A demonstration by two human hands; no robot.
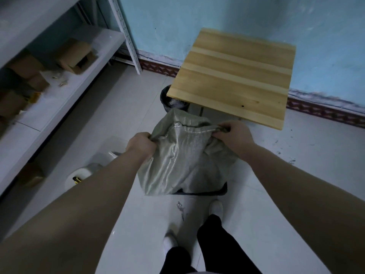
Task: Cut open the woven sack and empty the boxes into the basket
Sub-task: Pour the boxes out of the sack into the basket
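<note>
A grey-green woven sack point(185, 157) hangs in front of me, held up by its top edge. My left hand point(141, 144) is clenched on the sack's left corner and my right hand point(234, 135) is clenched on its right corner. The sack's bottom drapes over a dark basket point(223, 191) on the floor, of which only a strip of rim shows. No boxes from the sack are visible; its inside and the basket's inside are hidden.
A wooden table point(235, 76) stands by the blue wall, with a black bin point(167, 99) under its left edge. White shelving point(59, 80) on the left carries cardboard boxes point(76, 56). A white roll with a yellow cutter point(77, 179) lies on the floor. My feet point(216, 208) stand just behind the basket.
</note>
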